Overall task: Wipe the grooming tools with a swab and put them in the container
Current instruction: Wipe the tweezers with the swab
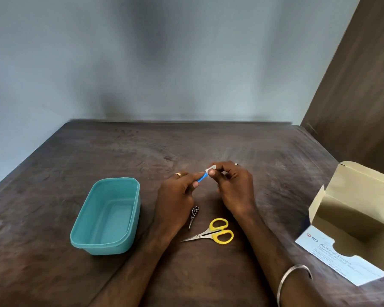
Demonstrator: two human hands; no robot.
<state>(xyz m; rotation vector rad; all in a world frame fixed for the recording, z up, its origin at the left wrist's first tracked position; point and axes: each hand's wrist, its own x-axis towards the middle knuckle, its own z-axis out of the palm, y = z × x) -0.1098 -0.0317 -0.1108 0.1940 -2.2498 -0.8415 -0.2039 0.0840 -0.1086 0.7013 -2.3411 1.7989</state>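
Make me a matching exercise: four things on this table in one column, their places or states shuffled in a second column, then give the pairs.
1. teal container
2. yellow-handled scissors
3. blue-handled tool
4. cardboard box

A. held in the left hand, swab on its tip
B. open, at the table's right edge
C. lying closed between the forearms
D. holds nothing, left of the hands

Pairs: 1-D, 2-C, 3-A, 4-B

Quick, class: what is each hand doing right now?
Left hand: grips the blue tool.
Right hand: pinches the white swab against the tool's tip.
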